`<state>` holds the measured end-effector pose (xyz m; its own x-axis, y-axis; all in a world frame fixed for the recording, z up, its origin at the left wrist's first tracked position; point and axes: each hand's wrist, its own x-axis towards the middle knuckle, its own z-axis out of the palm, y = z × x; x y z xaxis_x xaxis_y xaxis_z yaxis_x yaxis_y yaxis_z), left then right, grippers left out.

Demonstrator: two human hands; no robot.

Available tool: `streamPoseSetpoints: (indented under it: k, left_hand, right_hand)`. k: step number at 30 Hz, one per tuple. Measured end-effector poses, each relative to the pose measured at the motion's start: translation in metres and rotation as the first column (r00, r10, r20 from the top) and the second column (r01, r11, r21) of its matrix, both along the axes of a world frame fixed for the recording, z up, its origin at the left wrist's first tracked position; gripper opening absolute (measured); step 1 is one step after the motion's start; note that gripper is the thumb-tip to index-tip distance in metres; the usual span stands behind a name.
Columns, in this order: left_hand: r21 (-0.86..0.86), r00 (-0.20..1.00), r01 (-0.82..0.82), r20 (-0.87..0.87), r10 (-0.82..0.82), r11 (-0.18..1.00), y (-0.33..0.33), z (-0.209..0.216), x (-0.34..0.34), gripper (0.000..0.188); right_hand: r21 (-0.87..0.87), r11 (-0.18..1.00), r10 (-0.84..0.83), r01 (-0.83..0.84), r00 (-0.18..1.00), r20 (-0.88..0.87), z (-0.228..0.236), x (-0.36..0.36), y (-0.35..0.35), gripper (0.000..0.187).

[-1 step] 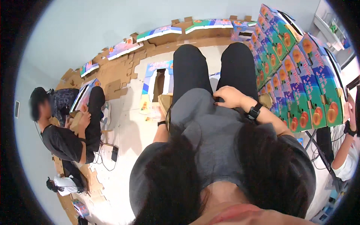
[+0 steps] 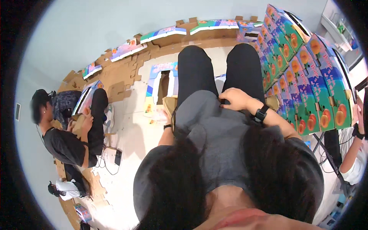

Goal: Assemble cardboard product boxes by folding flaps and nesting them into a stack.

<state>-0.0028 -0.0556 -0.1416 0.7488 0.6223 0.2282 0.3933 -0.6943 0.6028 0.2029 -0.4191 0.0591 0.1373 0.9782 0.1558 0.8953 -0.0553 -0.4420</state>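
My right hand (image 2: pixel 236 99) rests on my lap at the hem of my grey shirt (image 2: pixel 218 134). Its fingers are loosely bent with a gap between them, and I see nothing held in it. A black watch (image 2: pixel 261 113) is on that wrist. Down beside my left thigh is my left hand (image 2: pixel 166 118), next to a tan edge (image 2: pixel 170 106) that looks like part of a seat. Most of its fingers are hidden, so its grip does not show. Ahead of it on the floor lies a flattened printed carton (image 2: pixel 151 92) with a long cut-out.
Printed fruit cartons (image 2: pixel 306 84) stand stacked close on my right. Flat brown cardboard (image 2: pixel 115 76) and printed flaps (image 2: pixel 165 33) line the wall. At left a seated co-worker (image 2: pixel 63 142) handles a carton (image 2: pixel 87 96); a cable and black device (image 2: pixel 118 157) lie nearby. Another person's hand (image 2: pixel 359 115) touches the stack.
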Motion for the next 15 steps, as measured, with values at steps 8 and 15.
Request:
streamPoseSetpoints:
  k: [8,15]
  left_hand:
    - [0.073,0.995,-0.042,-0.088,0.048,0.996,0.007,-0.046,0.004,0.066]
    - [0.098,0.999,-0.038,0.005,0.038,0.994,0.033,-0.089,0.023,0.066]
  right_hand:
    - [-0.068,0.997,-0.029,0.033,0.998,0.052,-0.001,-0.003,-0.003,0.024]
    - [-0.077,0.997,0.002,0.003,0.998,0.07,-0.005,0.001,-0.002,0.025]
